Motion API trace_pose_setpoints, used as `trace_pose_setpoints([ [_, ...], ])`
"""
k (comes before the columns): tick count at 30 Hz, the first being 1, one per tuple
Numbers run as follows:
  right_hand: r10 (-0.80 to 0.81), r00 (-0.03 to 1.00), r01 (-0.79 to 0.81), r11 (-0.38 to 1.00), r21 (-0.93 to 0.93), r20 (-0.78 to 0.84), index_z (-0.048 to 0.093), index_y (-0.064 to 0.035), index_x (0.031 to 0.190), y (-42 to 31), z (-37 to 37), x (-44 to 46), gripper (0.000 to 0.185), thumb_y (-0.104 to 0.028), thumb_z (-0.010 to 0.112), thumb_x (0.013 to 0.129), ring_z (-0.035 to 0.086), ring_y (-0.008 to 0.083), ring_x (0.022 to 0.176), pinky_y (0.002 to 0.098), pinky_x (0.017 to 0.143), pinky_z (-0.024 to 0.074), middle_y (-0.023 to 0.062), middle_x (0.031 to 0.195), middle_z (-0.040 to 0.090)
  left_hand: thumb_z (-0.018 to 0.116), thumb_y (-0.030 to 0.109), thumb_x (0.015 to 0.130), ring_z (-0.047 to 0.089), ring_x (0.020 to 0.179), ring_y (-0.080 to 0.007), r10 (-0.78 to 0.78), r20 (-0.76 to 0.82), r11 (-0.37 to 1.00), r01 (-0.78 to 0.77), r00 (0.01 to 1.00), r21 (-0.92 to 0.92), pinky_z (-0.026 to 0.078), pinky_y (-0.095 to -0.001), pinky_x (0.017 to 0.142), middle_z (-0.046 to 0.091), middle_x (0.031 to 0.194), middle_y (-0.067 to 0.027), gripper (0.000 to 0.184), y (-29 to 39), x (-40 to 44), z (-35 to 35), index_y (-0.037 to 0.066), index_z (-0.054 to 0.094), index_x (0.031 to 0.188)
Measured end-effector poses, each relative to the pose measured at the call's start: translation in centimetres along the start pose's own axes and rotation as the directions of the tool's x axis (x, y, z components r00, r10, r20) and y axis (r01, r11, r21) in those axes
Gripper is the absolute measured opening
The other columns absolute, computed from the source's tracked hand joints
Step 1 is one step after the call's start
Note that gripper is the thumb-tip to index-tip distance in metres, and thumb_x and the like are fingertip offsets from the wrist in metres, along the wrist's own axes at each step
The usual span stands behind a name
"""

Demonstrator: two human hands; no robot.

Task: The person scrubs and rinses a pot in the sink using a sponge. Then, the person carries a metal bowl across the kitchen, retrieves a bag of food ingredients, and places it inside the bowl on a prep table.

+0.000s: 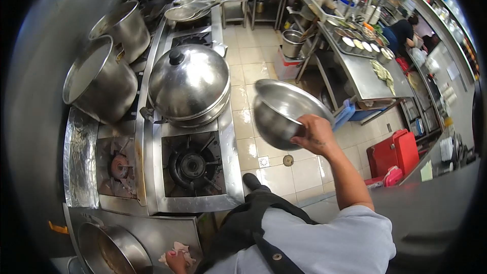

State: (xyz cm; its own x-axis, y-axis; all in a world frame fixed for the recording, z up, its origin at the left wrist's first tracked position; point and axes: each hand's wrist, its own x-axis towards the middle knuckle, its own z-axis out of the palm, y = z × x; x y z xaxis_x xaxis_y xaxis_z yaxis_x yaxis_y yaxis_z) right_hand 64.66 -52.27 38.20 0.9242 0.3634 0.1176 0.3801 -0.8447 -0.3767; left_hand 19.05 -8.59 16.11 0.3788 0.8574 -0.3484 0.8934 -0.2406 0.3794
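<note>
A large steel bowl (pixel 284 109) is tilted above the tiled floor, its rim gripped by my right hand (pixel 313 136) with the fingers wrapped over the edge. Low in the view, my left hand (pixel 176 261) is closed on a pale crumpled cloth (pixel 183 251) at the counter beside the stove. A wide steel pan (pixel 114 248) stands to the left of that hand. Left of the bowl, a big steel pot with a domed lid (pixel 190 81) sits on the stove (pixel 233 172), behind a bare burner (pixel 193 166).
Two tall pots (pixel 101 81) (pixel 122 28) line the back of the stove. A steel worktable (pixel 362 73) on the right carries containers and a cloth (pixel 383 76). A red cooler (pixel 395 155) stands on the floor. Another person (pixel 403 31) bends at the far right.
</note>
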Motion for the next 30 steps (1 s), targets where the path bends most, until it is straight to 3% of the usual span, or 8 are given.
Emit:
trace_pose_setpoints([
  [5, 0.293, 0.944, -0.298, 0.954, 0.014, 0.151, 0.065, -0.0044, 0.082, 5.5, 2.9, 3.4, 0.035, -0.024, 0.080, 0.057, 0.063, 0.0325, 0.074, 0.0395, 0.070, 0.0489, 0.0136, 0.077, 0.065, 0.071, 0.013, 0.067, 0.053, 0.069, -0.0292, -0.059, -0.088, 0.995, 0.065, 0.994, 0.070, 0.044, -0.0375, 0.066, 0.052, 0.074, -0.0115, 0.029, 0.8, 0.1, 0.5, 0.003, 0.044, 0.074],
  [9, 0.412, 0.877, -0.437, 0.898, 0.052, 0.245, 0.068, -0.0011, 0.086, 14.2, 10.3, 5.5, 0.044, -0.034, 0.081, 0.061, 0.063, 0.0229, 0.067, 0.0347, 0.065, 0.0475, 0.0115, 0.074, 0.067, 0.067, 0.008, 0.065, 0.054, 0.079, -0.0309, -0.126, -0.157, 0.983, 0.144, 0.979, 0.110, 0.044, -0.0394, 0.073, 0.053, 0.084, -0.0142, 0.024, 1.0, -0.1, 1.0, 0.003, 0.047, 0.077],
  [12, 0.722, 0.633, -0.769, 0.548, 0.330, 0.278, 0.069, -0.0025, 0.091, 17.4, 12.7, 7.1, 0.047, -0.045, 0.073, 0.072, 0.064, 0.0247, 0.076, 0.0364, 0.069, 0.0481, 0.0153, 0.075, 0.067, 0.063, 0.003, 0.065, 0.053, 0.088, -0.0332, -0.035, -0.422, 0.996, 0.067, 0.906, 0.061, 0.042, -0.0413, 0.081, 0.052, 0.090, -0.0153, 0.021, 2.6, -2.3, 1.6, 0.001, 0.051, 0.082],
  [16, 0.843, 0.472, -0.820, 0.312, 0.480, 0.257, 0.056, 0.0148, 0.110, 25.7, 18.8, 6.3, 0.084, -0.062, 0.062, 0.076, 0.059, 0.0318, 0.099, 0.0419, 0.086, 0.0450, 0.0269, 0.105, 0.060, 0.061, 0.002, 0.074, 0.058, 0.083, -0.0302, 0.086, -0.611, 0.995, -0.038, 0.787, 0.092, 0.048, -0.0388, 0.078, 0.056, 0.087, -0.0134, 0.016, 3.1, -4.7, 1.9, 0.000, 0.054, 0.088],
  [19, 0.892, 0.352, -0.803, 0.131, 0.581, 0.284, 0.053, 0.0198, 0.110, 30.4, 21.9, 6.2, 0.086, -0.060, 0.060, 0.080, 0.058, 0.0336, 0.100, 0.0435, 0.088, 0.0448, 0.0266, 0.111, 0.058, 0.059, 0.023, 0.083, 0.061, 0.086, -0.0376, 0.405, -0.487, 0.834, -0.094, 0.774, 0.544, 0.046, -0.0449, 0.077, 0.066, 0.091, -0.0202, 0.031, 2.0, -6.3, 1.2, -0.002, 0.063, 0.102],
  [22, 0.916, 0.295, -0.776, 0.064, 0.627, 0.272, 0.049, 0.0212, 0.113, 33.3, 22.6, 6.3, 0.085, -0.057, 0.059, 0.082, 0.057, 0.0334, 0.102, 0.0431, 0.088, 0.0450, 0.0267, 0.115, 0.056, 0.058, 0.023, 0.085, 0.062, 0.086, -0.0345, -0.127, -0.507, 0.956, 0.241, 0.852, 0.166, 0.047, -0.0433, 0.077, 0.066, 0.093, -0.0193, 0.027, 10.1, -7.4, -0.7, 0.000, 0.066, 0.096],
  [25, 0.943, 0.243, -0.748, 0.032, 0.662, 0.229, 0.046, 0.0211, 0.116, 34.5, 21.9, 6.4, 0.085, -0.056, 0.060, 0.082, 0.056, 0.0335, 0.105, 0.0427, 0.089, 0.0447, 0.0279, 0.117, 0.055, 0.057, 0.027, 0.086, 0.062, 0.085, -0.0346, -0.188, -0.534, 0.976, 0.097, 0.825, -0.195, 0.047, -0.0429, 0.077, 0.066, 0.092, -0.0197, 0.029, 15.2, -7.3, -2.3, 0.000, 0.067, 0.092],
  [30, 0.954, 0.179, -0.674, -0.058, 0.736, 0.239, 0.043, 0.0207, 0.119, 36.2, 18.7, 4.1, 0.082, -0.052, 0.058, 0.085, 0.055, 0.0349, 0.107, 0.0420, 0.091, 0.0437, 0.0278, 0.119, 0.054, 0.057, 0.019, 0.084, 0.062, 0.083, -0.0319, -0.162, -0.528, 0.986, 0.118, 0.834, -0.115, 0.048, -0.0403, 0.077, 0.067, 0.089, -0.0176, 0.021, 17.9, -4.6, -3.5, 0.002, 0.067, 0.092],
])
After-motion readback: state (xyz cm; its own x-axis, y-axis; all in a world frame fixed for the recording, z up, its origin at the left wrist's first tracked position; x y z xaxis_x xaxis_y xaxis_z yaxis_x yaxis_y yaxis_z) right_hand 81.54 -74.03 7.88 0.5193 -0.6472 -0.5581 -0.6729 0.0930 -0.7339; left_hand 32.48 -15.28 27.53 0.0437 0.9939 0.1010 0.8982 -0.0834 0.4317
